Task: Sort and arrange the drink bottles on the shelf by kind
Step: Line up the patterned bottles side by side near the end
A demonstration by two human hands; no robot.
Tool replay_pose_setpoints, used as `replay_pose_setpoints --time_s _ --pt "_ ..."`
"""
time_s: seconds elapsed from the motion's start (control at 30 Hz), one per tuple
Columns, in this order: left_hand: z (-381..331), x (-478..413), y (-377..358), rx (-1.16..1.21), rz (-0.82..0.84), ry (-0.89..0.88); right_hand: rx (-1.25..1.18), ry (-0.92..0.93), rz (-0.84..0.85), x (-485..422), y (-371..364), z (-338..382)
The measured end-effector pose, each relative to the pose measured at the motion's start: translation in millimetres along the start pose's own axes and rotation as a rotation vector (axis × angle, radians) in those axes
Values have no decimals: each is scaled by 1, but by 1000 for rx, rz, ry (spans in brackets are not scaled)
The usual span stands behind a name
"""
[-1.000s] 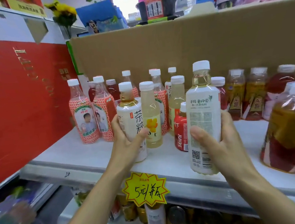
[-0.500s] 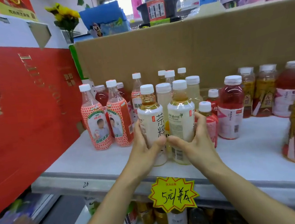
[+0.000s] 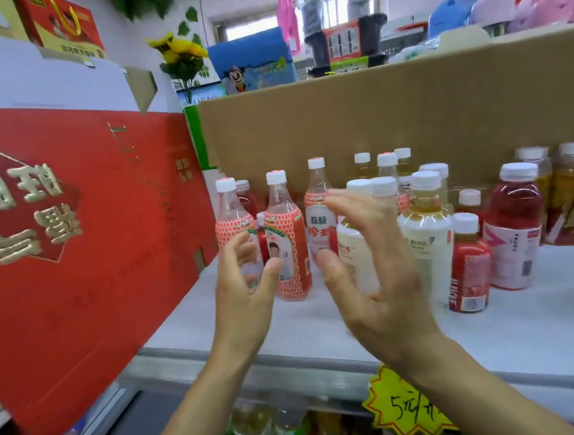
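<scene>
My left hand [image 3: 245,289] hovers just left of the net-patterned lychee bottle [image 3: 290,251], my right hand [image 3: 373,279] just right of it; both grips wide, fingers loose.

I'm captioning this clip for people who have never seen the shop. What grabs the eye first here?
The big red gift box with gold lettering fills the left side. In the middle, the left hand and right hand are raised open and blurred in front of white-capped drink bottles on the shelf. A yellow starburst price tag hangs at the shelf's front edge, under the right wrist.
</scene>
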State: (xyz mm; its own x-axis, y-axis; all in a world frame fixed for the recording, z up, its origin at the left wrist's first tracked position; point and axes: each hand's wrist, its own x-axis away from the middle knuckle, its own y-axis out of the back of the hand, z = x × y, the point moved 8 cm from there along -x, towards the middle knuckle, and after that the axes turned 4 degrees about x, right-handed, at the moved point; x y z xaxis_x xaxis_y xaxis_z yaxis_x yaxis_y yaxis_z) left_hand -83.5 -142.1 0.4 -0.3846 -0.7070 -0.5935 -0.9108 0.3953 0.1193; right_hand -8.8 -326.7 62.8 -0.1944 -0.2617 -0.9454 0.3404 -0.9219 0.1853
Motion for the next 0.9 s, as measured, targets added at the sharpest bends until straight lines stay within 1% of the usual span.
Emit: replay_pose_setpoints --time_s 0.03,0.1,0.17,0.2,0.23,0.33,0.4,0.47,0.53,0.6,0.77,0.9 --pt "4 -8 11 4 -47 -3 -32 -50 78 -1 -22 -3" --pt "17 -24 27 6 -119 18 -82 -284 209 1 -67 -29" --pt "36 -40 33 -9 -123 94 -124 -568 259 10 -102 -65" --pt "45 -48 33 -12 -102 144 -131 -670 251 13 -113 -82" --pt "53 -55 31 0 -69 187 -126 -734 237 15 -123 -97" --pt "71 -67 19 93 36 278 -127 -833 213 18 -146 -127" --pt "77 -69 14 106 77 303 -167 -899 186 20 -154 -140" --pt "79 -69 14 103 98 293 -158 -909 170 22 -155 -146" --pt "77 -67 16 107 113 268 -137 -877 155 23 -151 -146" --pt "73 -59 20 124 116 253 -162 -852 177 27 -148 -139" --pt "54 -32 34 174 100 208 -247 -822 214 37 -134 -106" --pt "25 -14 47 203 76 169 -325 -798 234 35 -118 -69"
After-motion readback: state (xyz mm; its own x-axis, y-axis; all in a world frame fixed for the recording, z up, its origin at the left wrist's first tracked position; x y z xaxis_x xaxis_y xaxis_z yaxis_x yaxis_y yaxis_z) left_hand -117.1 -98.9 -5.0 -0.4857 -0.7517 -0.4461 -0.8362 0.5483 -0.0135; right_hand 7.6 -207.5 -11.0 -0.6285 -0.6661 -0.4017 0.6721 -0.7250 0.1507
